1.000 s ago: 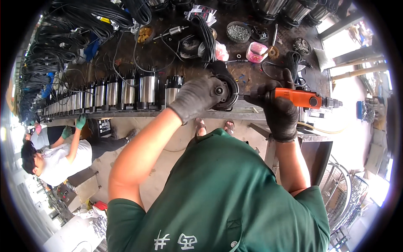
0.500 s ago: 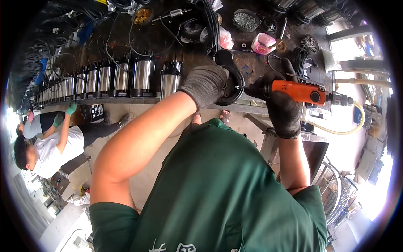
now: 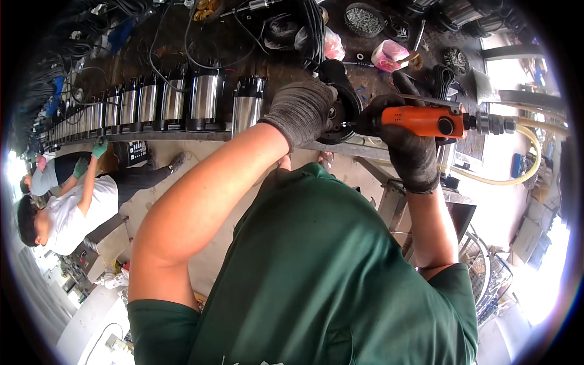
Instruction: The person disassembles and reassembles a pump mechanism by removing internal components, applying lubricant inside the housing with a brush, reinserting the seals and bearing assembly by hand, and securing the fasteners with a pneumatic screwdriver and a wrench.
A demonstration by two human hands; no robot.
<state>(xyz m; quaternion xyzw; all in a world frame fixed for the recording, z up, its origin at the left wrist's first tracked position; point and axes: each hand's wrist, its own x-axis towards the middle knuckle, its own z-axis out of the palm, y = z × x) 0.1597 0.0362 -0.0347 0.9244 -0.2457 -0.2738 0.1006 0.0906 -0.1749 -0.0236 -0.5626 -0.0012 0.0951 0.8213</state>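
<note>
Gripping was noted at both gloved hands. Left hand (image 3: 299,111), centre of the frame, lay against a black rounded part (image 3: 348,94); its fingers were curled onto the part's left side, fingertips largely hidden, so the exact pinch could not be told. Right hand (image 3: 409,149), right of centre, had its fingers wrapped around an orange power tool (image 3: 410,120), one finger extended above the tool's body. The tool lay roughly level, nose toward the left and directed at the black part; contact at the tip could not be confirmed. A pale hose (image 3: 538,152) ran from the tool's rear fitting and looped at the right of the frame.

The part was held over the front edge of the table (image 3: 140,56). Left of it, shiny metal cylinders (image 3: 205,97) stood upright in a row toward the frame's left edge. Above right, a bowl (image 3: 365,36) contained small metal pieces, with a pink container (image 3: 388,58) nearby. Lower left: a person in a white shirt (image 3: 91,210).
</note>
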